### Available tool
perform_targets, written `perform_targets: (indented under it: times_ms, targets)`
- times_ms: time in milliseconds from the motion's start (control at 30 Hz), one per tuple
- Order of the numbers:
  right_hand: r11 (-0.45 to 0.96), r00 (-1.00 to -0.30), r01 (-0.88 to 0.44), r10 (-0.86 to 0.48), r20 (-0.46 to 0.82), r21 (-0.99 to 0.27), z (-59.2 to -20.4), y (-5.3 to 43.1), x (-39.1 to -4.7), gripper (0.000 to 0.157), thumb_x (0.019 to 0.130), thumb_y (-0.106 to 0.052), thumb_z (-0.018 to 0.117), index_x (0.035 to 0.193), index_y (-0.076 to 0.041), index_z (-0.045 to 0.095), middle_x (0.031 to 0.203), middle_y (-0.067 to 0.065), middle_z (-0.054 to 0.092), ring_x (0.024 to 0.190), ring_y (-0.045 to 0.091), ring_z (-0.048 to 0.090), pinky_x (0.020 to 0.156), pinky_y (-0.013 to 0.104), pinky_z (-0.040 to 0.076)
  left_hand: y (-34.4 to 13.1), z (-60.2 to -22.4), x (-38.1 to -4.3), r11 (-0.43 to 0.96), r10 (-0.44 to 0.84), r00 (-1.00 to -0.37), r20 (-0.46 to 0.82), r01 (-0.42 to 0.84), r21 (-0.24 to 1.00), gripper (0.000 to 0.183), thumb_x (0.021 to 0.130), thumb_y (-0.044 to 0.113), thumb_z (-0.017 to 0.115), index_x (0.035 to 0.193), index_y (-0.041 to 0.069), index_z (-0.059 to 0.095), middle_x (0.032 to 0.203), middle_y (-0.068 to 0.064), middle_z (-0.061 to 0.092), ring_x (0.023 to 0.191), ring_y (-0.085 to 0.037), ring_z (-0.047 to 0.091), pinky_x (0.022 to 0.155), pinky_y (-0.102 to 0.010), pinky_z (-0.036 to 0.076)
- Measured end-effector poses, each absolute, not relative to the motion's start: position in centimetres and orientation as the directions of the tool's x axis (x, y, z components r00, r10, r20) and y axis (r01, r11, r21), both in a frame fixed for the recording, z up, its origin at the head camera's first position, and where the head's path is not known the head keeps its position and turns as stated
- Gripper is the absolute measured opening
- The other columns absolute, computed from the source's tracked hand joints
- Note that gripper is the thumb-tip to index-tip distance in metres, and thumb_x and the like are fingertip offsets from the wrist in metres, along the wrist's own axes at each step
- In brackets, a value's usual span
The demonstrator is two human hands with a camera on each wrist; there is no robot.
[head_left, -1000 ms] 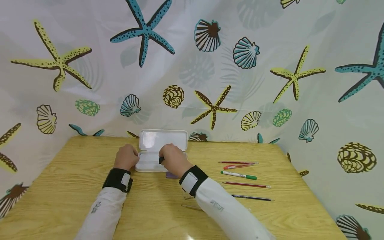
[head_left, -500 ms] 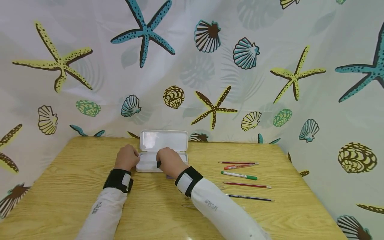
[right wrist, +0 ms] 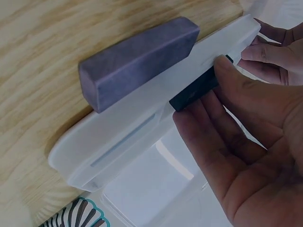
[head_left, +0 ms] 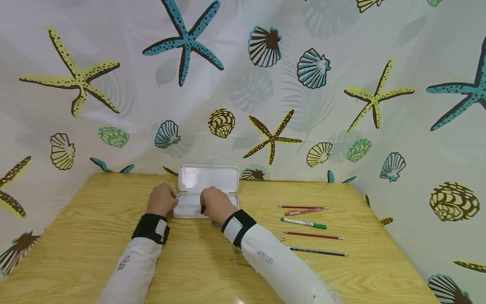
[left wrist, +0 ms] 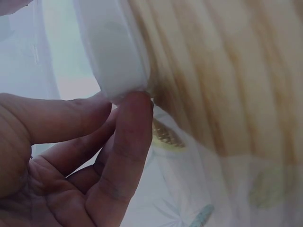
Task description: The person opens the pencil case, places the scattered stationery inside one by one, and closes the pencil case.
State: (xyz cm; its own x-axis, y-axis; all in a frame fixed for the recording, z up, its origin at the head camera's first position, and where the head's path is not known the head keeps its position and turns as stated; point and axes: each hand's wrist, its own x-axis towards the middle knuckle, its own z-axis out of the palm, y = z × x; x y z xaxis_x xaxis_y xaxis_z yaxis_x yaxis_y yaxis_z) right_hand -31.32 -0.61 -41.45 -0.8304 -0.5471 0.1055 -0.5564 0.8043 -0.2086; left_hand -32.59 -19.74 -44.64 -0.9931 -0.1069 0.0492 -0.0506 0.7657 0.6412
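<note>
A white pencil case lies open on the table, its lid raised at the back. My left hand holds the case's left end, with thumb and finger pinching the corner in the left wrist view. Over the case's tray, my right hand pinches a small black rectangular block between thumb and fingers. That block overlaps the front wall of the case in the right wrist view. A purple block, perhaps an eraser, sits on the table along the case's front side, partly hidden by my right hand in the head view.
On the right lie red pencils, an orange-red pen, a green-capped marker and a dark pencil. Another pencil is partly under my right forearm. A shell-printed cloth hangs behind the table.
My right hand has shifted slightly left and toward me with the black block, now covering more of the purple block. My left hand keeps its hold on the case.
</note>
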Motion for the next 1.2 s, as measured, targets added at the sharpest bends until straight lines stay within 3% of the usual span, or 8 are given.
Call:
perform_targets:
  times_ms: [233,433,700,867,1000,1200]
  targets:
    - [0.797,-0.818,-0.574,-0.564,0.112,-0.188,-41.5,-0.6,-31.4,0.009,0.080,0.002,0.082,0.080,-0.006,0.079,0.078,0.000,0.072,0.065,0.008,0.058,0.060,0.021,0.048,-19.7,-44.6,-32.4,0.774,-0.088,-0.991,0.100,-0.005,0.633,0.013,0.077,-0.003,0.062,0.069,-0.003,0.072,0.067,-0.010,0.064,0.063,-0.028,0.058,0.054,-0.036,0.046]
    - [0.802,-0.823,-0.568,-0.559,0.107,-0.182,-41.6,-0.5,-31.5,0.013,0.081,-0.004,0.086,0.092,-0.005,0.080,0.089,0.004,0.075,0.079,0.015,0.070,0.069,0.026,0.056,-19.7,-44.7,-32.4,0.770,-0.089,-0.991,0.097,-0.007,0.638,0.014,0.077,-0.004,0.062,0.066,-0.001,0.070,0.063,-0.007,0.060,0.060,-0.026,0.056,0.052,-0.033,0.042]
    - [0.804,-0.824,-0.566,-0.558,0.098,-0.183,-41.2,-0.3,-31.2,0.015,0.082,-0.006,0.086,0.096,-0.004,0.080,0.094,0.005,0.076,0.084,0.016,0.072,0.073,0.027,0.057,-19.9,-45.0,-32.8,0.763,-0.080,-0.991,0.110,0.010,0.647,0.019,0.076,-0.004,0.060,0.059,0.002,0.066,0.057,-0.003,0.053,0.056,-0.024,0.052,0.049,-0.031,0.037]
    - [0.805,-0.825,-0.564,-0.560,0.080,-0.184,-40.5,0.1,-30.7,0.005,0.084,-0.003,0.082,0.083,-0.008,0.079,0.084,0.000,0.074,0.076,0.012,0.068,0.068,0.024,0.054,-19.8,-45.1,-32.8,0.763,-0.084,-0.991,0.105,0.004,0.647,0.021,0.076,-0.004,0.060,0.057,0.004,0.063,0.055,-0.002,0.050,0.054,-0.023,0.051,0.048,-0.030,0.036]
    - [0.800,-0.819,-0.572,-0.569,0.071,-0.182,-40.3,0.8,-30.2,0.017,0.084,0.001,0.078,0.073,-0.011,0.075,0.074,-0.002,0.070,0.068,0.010,0.064,0.062,0.023,0.052,-19.8,-45.1,-32.9,0.763,-0.087,-0.992,0.091,-0.007,0.647,0.019,0.077,-0.004,0.061,0.060,0.002,0.066,0.057,-0.003,0.053,0.055,-0.024,0.052,0.048,-0.031,0.037]
    - [0.812,-0.830,-0.554,-0.555,0.049,-0.186,-40.7,1.5,-29.2,0.019,0.086,-0.001,0.076,0.072,-0.011,0.071,0.072,-0.003,0.066,0.063,0.008,0.059,0.057,0.022,0.049,-19.8,-45.1,-32.8,0.764,-0.087,-0.992,0.091,-0.008,0.645,0.018,0.077,-0.003,0.060,0.061,0.001,0.065,0.058,-0.005,0.053,0.055,-0.024,0.052,0.049,-0.031,0.038]
